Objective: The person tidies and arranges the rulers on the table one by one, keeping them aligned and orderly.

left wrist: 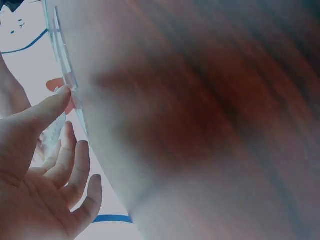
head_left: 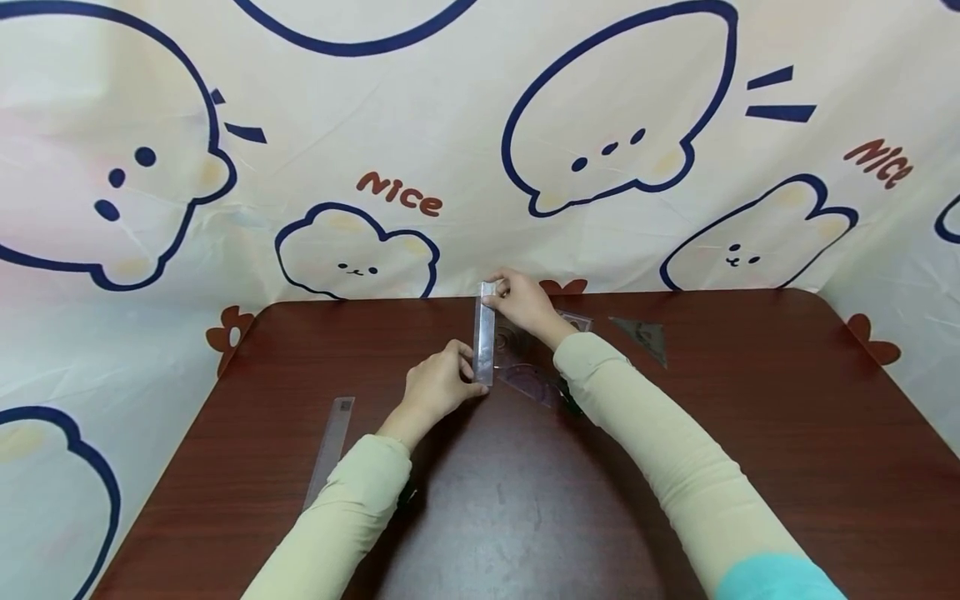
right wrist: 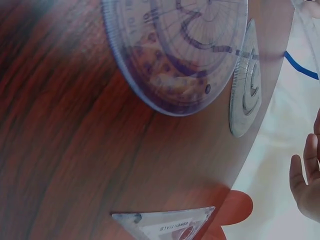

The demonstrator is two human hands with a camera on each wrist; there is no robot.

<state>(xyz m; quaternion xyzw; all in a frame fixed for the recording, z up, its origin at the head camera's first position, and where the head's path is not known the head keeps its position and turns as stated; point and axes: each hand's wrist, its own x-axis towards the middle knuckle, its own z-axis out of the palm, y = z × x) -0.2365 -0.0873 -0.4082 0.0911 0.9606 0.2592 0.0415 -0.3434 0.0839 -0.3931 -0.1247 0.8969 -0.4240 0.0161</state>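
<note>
A narrow, clear ruler [head_left: 484, 337] is held lengthwise between both hands near the far edge of the table. At its near end, my left hand [head_left: 438, 385] pinches it with the thumb close to the lower corner. The far end is in the fingers of my right hand [head_left: 527, 307]. Seen edge-on in the left wrist view, the ruler [left wrist: 65, 62] has doubled edges, and I cannot tell whether more than one piece is there. The left thumb [left wrist: 56, 106] touches it. Just right of the ruler lies a purple-tinted protractor [head_left: 528, 383], partly shadowed by the right arm.
A second clear ruler [head_left: 330, 450] lies left of the left forearm. A clear protractor [right wrist: 246, 95] rests beyond the purple one. Further right is a clear set square [head_left: 648, 337]. A patterned cloth [head_left: 465, 125] hangs behind the dark wooden table [head_left: 517, 517].
</note>
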